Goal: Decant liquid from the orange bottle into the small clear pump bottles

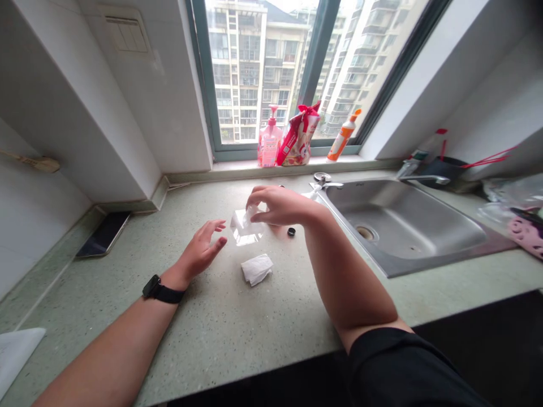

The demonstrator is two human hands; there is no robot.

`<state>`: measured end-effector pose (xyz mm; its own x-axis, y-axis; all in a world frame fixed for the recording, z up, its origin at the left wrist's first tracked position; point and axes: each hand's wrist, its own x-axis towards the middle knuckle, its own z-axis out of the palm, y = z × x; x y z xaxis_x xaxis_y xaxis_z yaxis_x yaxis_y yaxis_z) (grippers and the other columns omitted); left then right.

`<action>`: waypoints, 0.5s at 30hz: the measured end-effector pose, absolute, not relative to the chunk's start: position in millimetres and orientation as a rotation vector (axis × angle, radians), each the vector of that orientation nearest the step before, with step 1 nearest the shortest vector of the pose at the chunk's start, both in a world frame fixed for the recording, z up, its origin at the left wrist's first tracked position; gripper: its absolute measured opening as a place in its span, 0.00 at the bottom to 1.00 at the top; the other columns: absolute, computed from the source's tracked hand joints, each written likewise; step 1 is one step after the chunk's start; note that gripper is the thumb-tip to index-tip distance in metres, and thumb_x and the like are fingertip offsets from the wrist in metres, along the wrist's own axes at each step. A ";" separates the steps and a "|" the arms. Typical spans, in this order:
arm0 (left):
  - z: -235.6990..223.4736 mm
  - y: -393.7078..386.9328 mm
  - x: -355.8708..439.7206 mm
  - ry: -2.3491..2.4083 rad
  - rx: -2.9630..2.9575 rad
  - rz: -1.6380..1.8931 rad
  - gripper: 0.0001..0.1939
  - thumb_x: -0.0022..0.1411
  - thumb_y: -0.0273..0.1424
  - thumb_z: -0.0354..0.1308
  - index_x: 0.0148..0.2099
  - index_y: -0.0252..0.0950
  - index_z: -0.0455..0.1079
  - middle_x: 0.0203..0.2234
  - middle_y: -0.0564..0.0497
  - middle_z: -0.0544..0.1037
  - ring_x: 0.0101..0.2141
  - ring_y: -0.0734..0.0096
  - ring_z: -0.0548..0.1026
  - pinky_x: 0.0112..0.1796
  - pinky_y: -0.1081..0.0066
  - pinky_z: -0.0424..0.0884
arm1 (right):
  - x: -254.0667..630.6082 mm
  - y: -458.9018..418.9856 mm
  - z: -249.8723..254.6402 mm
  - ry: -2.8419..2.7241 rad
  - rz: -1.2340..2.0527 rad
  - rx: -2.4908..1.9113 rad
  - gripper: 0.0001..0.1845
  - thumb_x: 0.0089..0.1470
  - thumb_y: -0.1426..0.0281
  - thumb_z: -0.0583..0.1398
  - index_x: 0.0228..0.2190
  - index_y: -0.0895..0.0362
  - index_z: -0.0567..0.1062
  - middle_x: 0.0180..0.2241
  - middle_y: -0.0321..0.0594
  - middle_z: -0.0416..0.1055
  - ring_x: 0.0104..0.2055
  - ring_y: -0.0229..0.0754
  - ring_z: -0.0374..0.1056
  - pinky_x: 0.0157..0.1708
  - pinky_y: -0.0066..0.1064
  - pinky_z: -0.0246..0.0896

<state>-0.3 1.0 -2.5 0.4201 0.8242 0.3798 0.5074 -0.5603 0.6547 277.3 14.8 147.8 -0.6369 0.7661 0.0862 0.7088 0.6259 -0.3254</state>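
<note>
My right hand reaches over the counter with its fingers closed on a small whitish crumpled piece; its exact kind is hard to make out. Right under those fingers lies a clear, shiny object with bright reflections. Just left of it hovers my left hand, fingers loosely apart and holding nothing. A folded white tissue rests on the counter nearer to me. To the right of the shiny object sits a small black cap. Whatever is behind my right hand is mostly hidden.
A steel sink is set into the speckled counter at right. On the window sill stand a pink pump bottle, a red-and-white pouch and an orange bottle. A phone lies at left.
</note>
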 end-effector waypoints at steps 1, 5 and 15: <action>-2.6 1.3 -0.2 1.139 2.240 0.954 0.36 0.74 0.61 0.46 0.65 0.38 0.68 0.55 0.39 0.78 0.54 0.51 0.79 0.60 0.49 0.73 | 287.9 11.6 155.1 -2.596 0.384 -1.235 0.10 0.60 0.67 0.68 0.44 0.55 0.83 0.48 0.43 0.78 0.46 0.44 0.73 0.47 0.33 0.64; -3.6 3.3 -0.3 1.159 2.273 0.931 0.34 0.74 0.60 0.47 0.62 0.39 0.71 0.54 0.40 0.79 0.52 0.52 0.80 0.58 0.49 0.75 | 334.7 -2.7 179.6 -2.443 0.350 -1.399 0.13 0.61 0.63 0.66 0.46 0.53 0.82 0.48 0.43 0.78 0.47 0.46 0.73 0.47 0.35 0.65; -5.0 6.7 -2.0 1.188 2.300 0.870 0.32 0.75 0.59 0.48 0.59 0.38 0.73 0.52 0.42 0.79 0.52 0.52 0.79 0.58 0.50 0.74 | 417.4 0.8 177.9 -2.136 0.475 -2.189 0.13 0.52 0.62 0.71 0.39 0.54 0.85 0.40 0.41 0.83 0.41 0.50 0.76 0.41 0.38 0.67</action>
